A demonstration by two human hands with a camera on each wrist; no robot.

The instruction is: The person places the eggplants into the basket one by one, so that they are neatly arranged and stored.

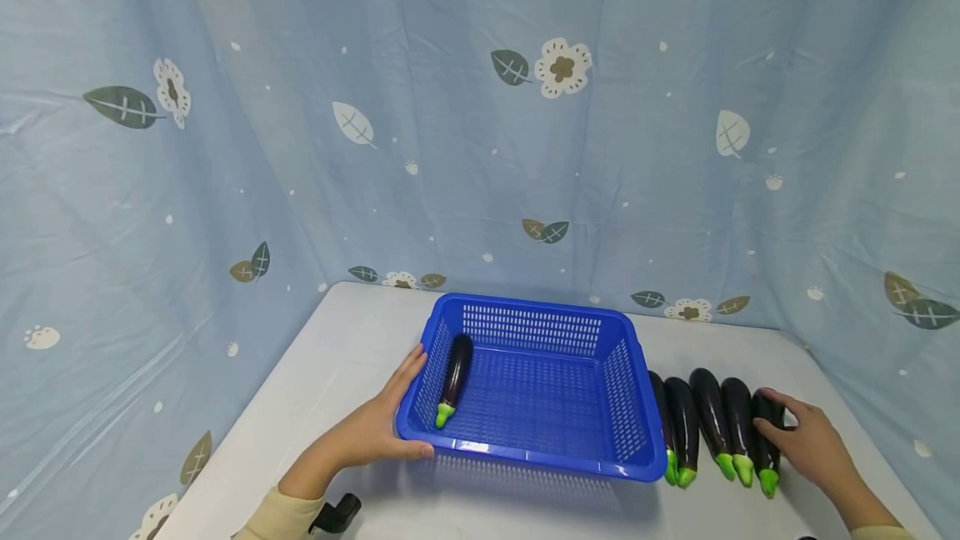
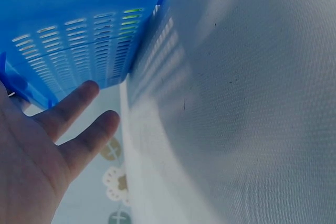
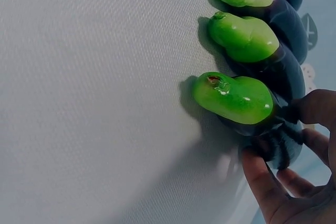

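A blue plastic basket point(image 1: 525, 455) with slotted walls stands on the white table, one eggplant point(image 1: 457, 373) lying along its left inner side. My left hand point(image 1: 375, 432) rests against the basket's left front corner, thumb by the front rim and fingers along the left side. In the left wrist view two fingers stretch out straight beside the slotted wall point(image 2: 79, 40). To the right of the basket, several dark eggplants point(image 1: 708, 411) lie in a row, green stem ends toward me. My right hand point(image 1: 813, 440) grips the rightmost eggplant point(image 3: 233, 99), thumb on one side and fingers on the other.
A blue curtain point(image 1: 480, 148) with printed leaves and flowers hangs behind and beside the table point(image 1: 367, 332). A small black object point(image 1: 337, 513) shows at my left wrist. The basket's right wall stands close to the nearest eggplant of the row.
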